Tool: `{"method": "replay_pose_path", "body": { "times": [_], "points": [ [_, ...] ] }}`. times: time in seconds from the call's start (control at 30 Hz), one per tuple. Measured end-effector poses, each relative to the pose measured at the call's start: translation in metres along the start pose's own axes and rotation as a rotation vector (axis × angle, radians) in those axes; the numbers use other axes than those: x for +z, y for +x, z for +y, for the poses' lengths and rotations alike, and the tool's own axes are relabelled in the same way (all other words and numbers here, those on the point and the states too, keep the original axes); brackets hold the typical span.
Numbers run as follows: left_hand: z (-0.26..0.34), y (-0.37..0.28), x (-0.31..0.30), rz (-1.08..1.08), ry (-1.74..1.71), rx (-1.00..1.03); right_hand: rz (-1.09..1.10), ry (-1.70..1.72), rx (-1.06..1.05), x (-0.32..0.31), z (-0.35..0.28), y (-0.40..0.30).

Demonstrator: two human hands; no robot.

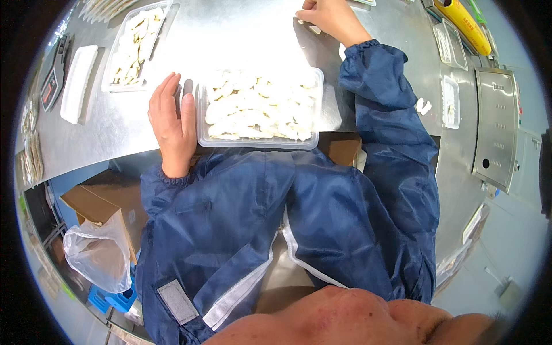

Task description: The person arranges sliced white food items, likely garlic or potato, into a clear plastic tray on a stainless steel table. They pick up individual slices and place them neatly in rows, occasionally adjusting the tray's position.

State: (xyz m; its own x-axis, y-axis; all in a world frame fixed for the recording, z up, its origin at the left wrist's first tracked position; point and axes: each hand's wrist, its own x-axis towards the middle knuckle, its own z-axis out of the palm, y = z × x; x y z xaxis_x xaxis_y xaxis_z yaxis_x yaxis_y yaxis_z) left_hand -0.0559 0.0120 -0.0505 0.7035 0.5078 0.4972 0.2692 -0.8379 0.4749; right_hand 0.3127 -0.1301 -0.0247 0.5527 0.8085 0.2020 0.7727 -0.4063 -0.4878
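Note:
A clear plastic tub (pixel 320 108) filled with thin pale slices (pixel 258 112) stands at the table's front edge, before my body. My left hand (pixel 172 120) rests upright at the tub's left side, thumb apart from the fingers, with nothing seen in it. Farther off to the right, my right hand (pixel 330 19) reaches down to the tabletop with its fingertips close together. Small pale pieces (pixel 315 29) lie under and beside those fingertips. Whether a piece is pinched there is too small to tell. Strong glare washes out the table between the hands.
At the left are a second tub of slices (pixel 137 47), a white tray (pixel 79 84) and a digital scale (pixel 54 79). Small plastic containers (pixel 451 102) and a yellow cylinder (pixel 463 26) stand right. Below the table's left side sit a cardboard box (pixel 108 194) and a plastic bag (pixel 99 252).

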Motion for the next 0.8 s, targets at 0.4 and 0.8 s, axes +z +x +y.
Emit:
{"method": "replay_pose_path", "body": {
  "times": [0.4,0.8],
  "points": [
    [-0.001,-0.001,-0.001,-0.002,-0.016,0.027,-0.469,0.571,0.115,-0.051,-0.096,-0.136],
    [0.011,-0.011,-0.010,0.008,-0.230,-0.151,-0.125,0.126,0.019,-0.050,-0.079,-0.144]
  ]
}}
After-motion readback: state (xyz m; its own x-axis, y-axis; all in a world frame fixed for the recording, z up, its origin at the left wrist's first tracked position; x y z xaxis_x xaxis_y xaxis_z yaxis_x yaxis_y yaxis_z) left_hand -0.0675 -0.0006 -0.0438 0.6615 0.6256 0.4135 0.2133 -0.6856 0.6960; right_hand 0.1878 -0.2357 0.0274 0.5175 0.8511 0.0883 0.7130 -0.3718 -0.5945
